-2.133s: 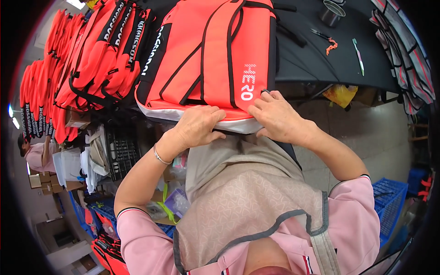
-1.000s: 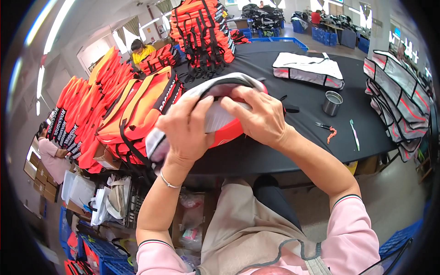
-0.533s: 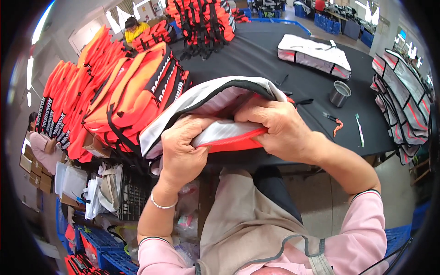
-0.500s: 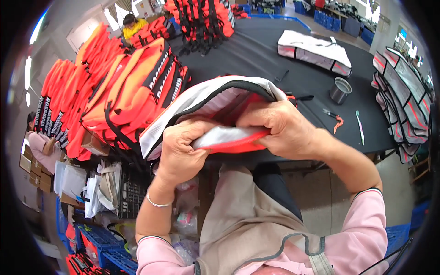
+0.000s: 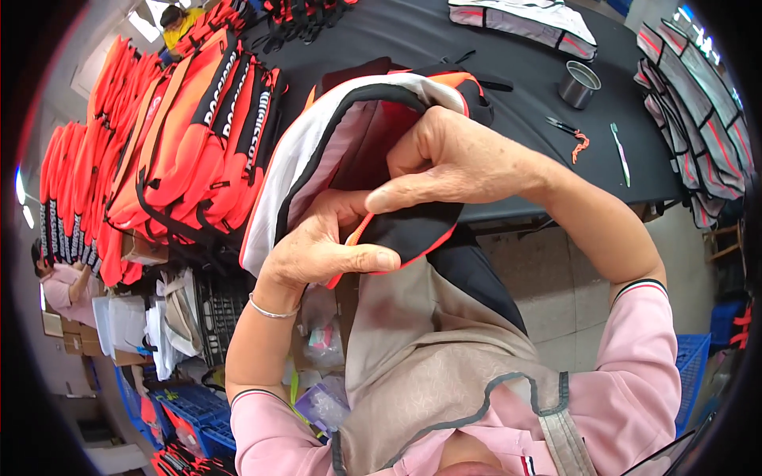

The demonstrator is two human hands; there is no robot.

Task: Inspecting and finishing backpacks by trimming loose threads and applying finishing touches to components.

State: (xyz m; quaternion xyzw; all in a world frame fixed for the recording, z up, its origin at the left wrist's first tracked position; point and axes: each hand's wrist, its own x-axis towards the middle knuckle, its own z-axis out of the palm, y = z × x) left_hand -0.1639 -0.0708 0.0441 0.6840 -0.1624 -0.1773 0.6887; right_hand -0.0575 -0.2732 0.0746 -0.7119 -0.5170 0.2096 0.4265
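Note:
An unfinished-looking bag (image 5: pixel 274 186) of white, orange and black fabric lies on the near edge of the table, its mouth gaping toward me. Black binding runs around the white rim. My left hand (image 5: pixel 321 246) grips the near edge of the mouth, with its thumb outside and its fingers inside. With thumb and bent fingers my right hand (image 5: pixel 432 163) pinches the same red-orange edge, close beside the left. Below this edge hangs a black flap (image 5: pixel 409 234) with red trim. Some of my fingertips are hidden inside the bag.
Orange bags (image 5: pixel 186 143) are piled at left. White-grey bag pieces (image 5: pixel 698 119) stack at far right, and another white piece (image 5: pixel 528 24) lies at the back. A metal cup (image 5: pixel 579 85), thread snips (image 5: pixel 563 125) and a toothbrush (image 5: pixel 621 155) rest on the black table (image 5: pixel 524 87).
The bag's near edge has been turned, so black lining shows where white and red fabric was. My right hand has shifted its grip left, nearer my left hand. The view has tilted down.

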